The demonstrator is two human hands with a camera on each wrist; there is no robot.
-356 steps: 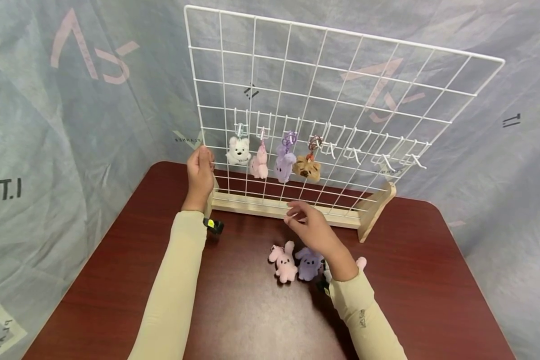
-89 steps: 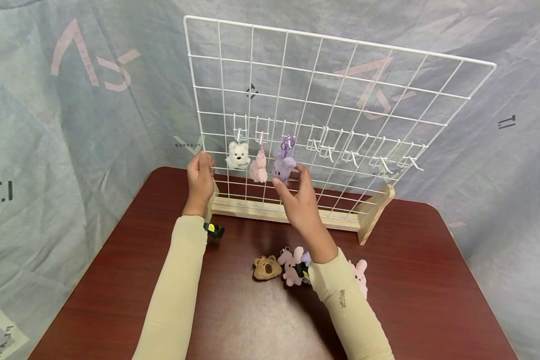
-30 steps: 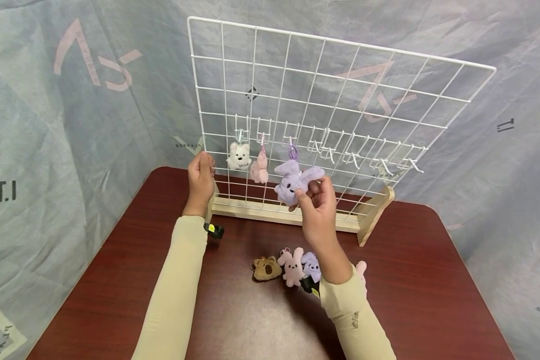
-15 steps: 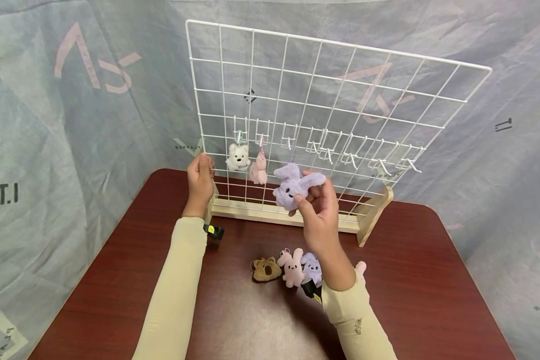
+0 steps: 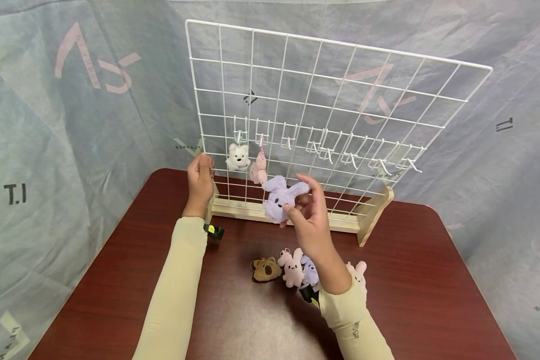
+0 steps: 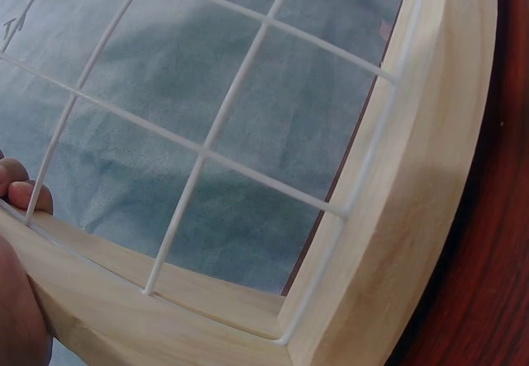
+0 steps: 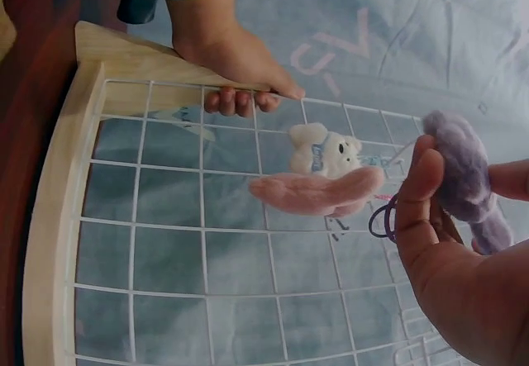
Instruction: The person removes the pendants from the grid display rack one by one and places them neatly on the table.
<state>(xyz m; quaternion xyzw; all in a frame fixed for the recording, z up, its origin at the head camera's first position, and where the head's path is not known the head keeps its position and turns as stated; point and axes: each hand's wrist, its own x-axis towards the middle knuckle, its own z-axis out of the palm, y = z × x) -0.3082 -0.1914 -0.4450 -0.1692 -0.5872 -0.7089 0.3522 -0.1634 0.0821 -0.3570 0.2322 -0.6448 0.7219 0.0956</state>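
My left hand (image 5: 200,181) grips the left edge of a white wire grid rack (image 5: 317,75), its fingers curled round the wooden side post (image 6: 107,300) in the left wrist view. In front of the grid, my right hand (image 5: 312,215) pinches a purple plush bunny keychain (image 5: 279,200) between thumb and fingers. The bunny is off the hooks, and its purple ring (image 7: 382,221) dangles beside the fingers in the right wrist view. A white plush bear keychain (image 5: 239,158) and a pink plush bunny keychain (image 5: 258,169) hang on the two leftmost hooks.
Several bare hooks (image 5: 351,159) stick out along the grid to the right. On the table (image 5: 234,320) lie a brown plush bear keychain (image 5: 266,270), a pink bunny (image 5: 292,269), another purple bunny (image 5: 310,270), and a pink one (image 5: 359,272) partly behind the right sleeve.
The brown bear went from its hook to the table. My right hand has taken the purple bunny off its hook and moved it down and slightly left. The left hand keeps its grip.
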